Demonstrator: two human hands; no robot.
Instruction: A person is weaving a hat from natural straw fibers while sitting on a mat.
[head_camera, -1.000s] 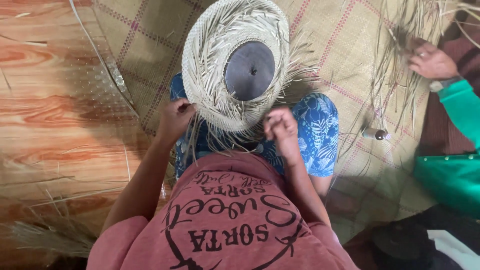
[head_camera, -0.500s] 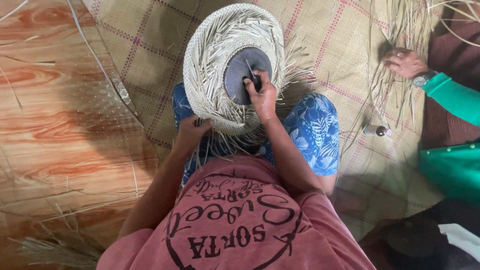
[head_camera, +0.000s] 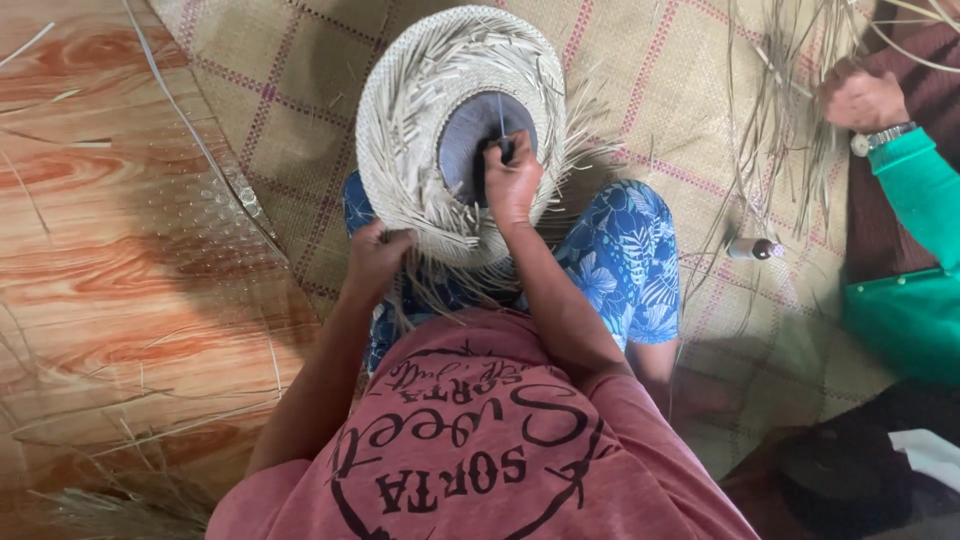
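Now hat (head_camera: 420, 100) rim in left hand (head_camera: 375, 260).

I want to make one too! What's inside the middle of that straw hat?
Inside the straw hat sits a dark round form. The right hand rests there, pinching one thin strip. The form's lower part is hidden.

A half-woven straw hat (head_camera: 440, 120), pale and round, sits on the weaver's lap above blue floral trousers, its crown opening showing a dark grey mould (head_camera: 478, 135) inside. Loose unwoven strands bristle all around the brim and hang from its near edge. A single thin strand (head_camera: 500, 115) stands upright over the dark centre, its lower end pinched between fingers.
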